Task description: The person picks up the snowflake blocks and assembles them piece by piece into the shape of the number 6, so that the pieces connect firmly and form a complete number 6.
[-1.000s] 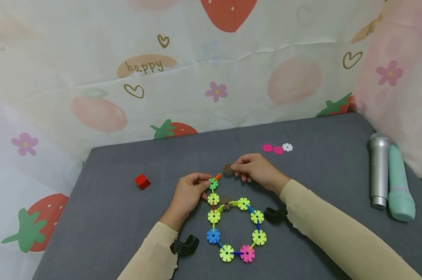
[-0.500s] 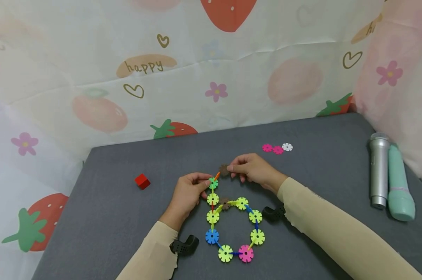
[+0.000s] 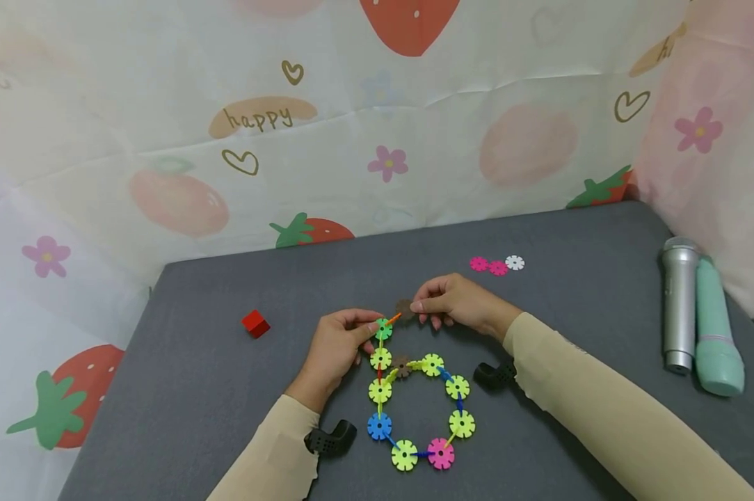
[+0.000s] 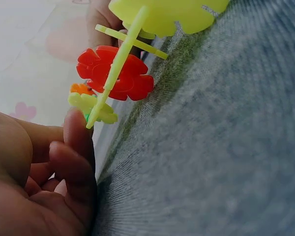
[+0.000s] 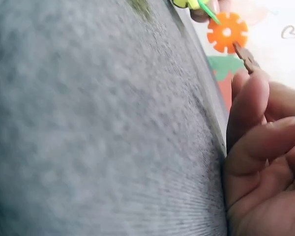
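Notched plastic snowflake discs are joined edge to edge into a ring (image 3: 462,424) with a short arm rising at its left. At the top of that arm, my left hand (image 3: 330,351) pinches a green snowflake disc (image 3: 384,330). An orange snowflake disc (image 5: 227,32), seen edge-on in the head view, sticks out of the green one. My right hand (image 3: 458,303) pinches a brown snowflake disc (image 3: 404,309), whose edge meets the orange disc at a notch in the right wrist view; how deep it sits I cannot tell. A red disc (image 4: 115,73) lower on the arm shows in the left wrist view.
Two pink discs (image 3: 479,264) and a white disc (image 3: 515,262) lie behind my right hand. A red cube (image 3: 255,324) sits to the left. At the right edge lie a silver microphone (image 3: 679,306) and a mint-green one (image 3: 718,330). A printed curtain (image 3: 439,104) hangs behind the grey table.
My right hand has brought the brown disc left to the orange one. Since then both have tilted slightly down and right. The left hand has kept its pinch.
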The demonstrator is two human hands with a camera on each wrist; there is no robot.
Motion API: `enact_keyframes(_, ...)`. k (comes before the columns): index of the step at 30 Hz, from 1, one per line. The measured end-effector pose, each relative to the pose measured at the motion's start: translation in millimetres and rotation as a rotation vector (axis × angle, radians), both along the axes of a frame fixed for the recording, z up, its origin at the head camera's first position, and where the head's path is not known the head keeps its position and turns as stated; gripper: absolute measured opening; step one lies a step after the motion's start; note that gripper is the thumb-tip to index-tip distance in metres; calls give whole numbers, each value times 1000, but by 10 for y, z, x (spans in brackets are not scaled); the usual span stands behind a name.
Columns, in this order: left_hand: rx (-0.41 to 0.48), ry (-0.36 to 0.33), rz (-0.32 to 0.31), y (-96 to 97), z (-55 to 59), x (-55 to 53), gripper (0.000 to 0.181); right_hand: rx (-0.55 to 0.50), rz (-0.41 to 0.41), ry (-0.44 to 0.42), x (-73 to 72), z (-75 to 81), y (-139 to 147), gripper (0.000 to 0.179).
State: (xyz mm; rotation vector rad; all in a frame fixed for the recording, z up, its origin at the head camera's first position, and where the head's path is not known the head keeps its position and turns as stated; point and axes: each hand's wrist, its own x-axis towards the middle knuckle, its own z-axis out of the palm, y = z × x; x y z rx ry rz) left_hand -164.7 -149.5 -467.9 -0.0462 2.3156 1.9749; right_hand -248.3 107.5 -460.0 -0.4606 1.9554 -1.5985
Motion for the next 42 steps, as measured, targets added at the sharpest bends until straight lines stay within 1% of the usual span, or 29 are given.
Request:
enact_keyframes(3, 32, -16, -7, 14, 4, -1, 16, 5, 29, 4, -10, 6, 18, 16)
enact_keyframes(7, 53, -23, -6, 35, 15, 2, 15, 13, 34, 21, -1, 22, 12, 17)
enact_keyframes(13, 68, -23, 35, 41, -6, -7, 17, 10, -29, 20, 33, 4, -10, 23)
enact_keyframes(19, 92, 8, 103, 27, -43, -31, 20, -74, -106, -27, 56, -22, 68, 29)
enact_keyframes(21, 83, 20, 114, 21, -53, -34, 20, -89, -126, -22, 71, -15, 123, 32)
enact_keyframes(24, 19, 37, 131, 14, -48, -33, 17, -86, -167, 18, 102, 38, 239, 36)
enact_keyframes(26, -63, 63, 147, 8, -38, -33, 14, -109, -201, 54, 111, 85, 342, 40)
enact_keyframes(29, -217, 113, 171, -2, -26, -32, 11, -196, -278, 88, 111, 156, 537, 37)
enact_keyframes(31, -291, 145, 183, -10, -25, -34, 11, -278, -342, 91, 99, 197, 675, 33)
enact_keyframes(33, -317, 168, 184, -17, -13, -31, 13, -328, -414, 104, 84, 230, 806, 28)
enact_keyframes(35, -311, 189, 172, -23, -3, -26, 16, -350, -488, 120, 63, 247, 926, 29)
enact_keyframes(37, -281, 212, 145, -29, 1, -22, 20, -337, -562, 149, 31, 234, 1035, 34)
enact_keyframes(38, -268, 226, 127, -30, 6, -19, 22, -291, -599, 180, 18, 217, 1085, 38)
enact_keyframes(40, -242, 246, 87, -28, 10, -10, 26, -175, -663, 242, -5, 164, 1180, 47)
enact_keyframes(42, -217, 259, 41, -24, 7, -5, 30, -15, -698, 312, -26, 94, 1264, 53)
